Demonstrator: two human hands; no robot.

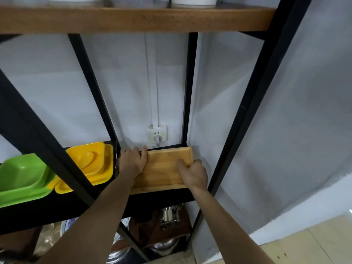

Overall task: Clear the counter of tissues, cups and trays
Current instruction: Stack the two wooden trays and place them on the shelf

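Observation:
A wooden tray [163, 166] lies flat on the black shelf [162, 199] of a metal rack, close to the back wall. My left hand [133, 161] rests on the tray's left edge with the fingers curled over its far corner. My right hand [193, 174] grips the tray's right edge, thumb on top. Both forearms reach in from the bottom of the view.
Yellow trays [91, 164] and a green tray [22, 178] sit left of the wooden one on the same shelf. Black rack posts [190, 92] frame the bay. A wall socket [157, 135] is behind. A wooden shelf [133, 18] is above, and metal kitchenware [169, 218] sits below.

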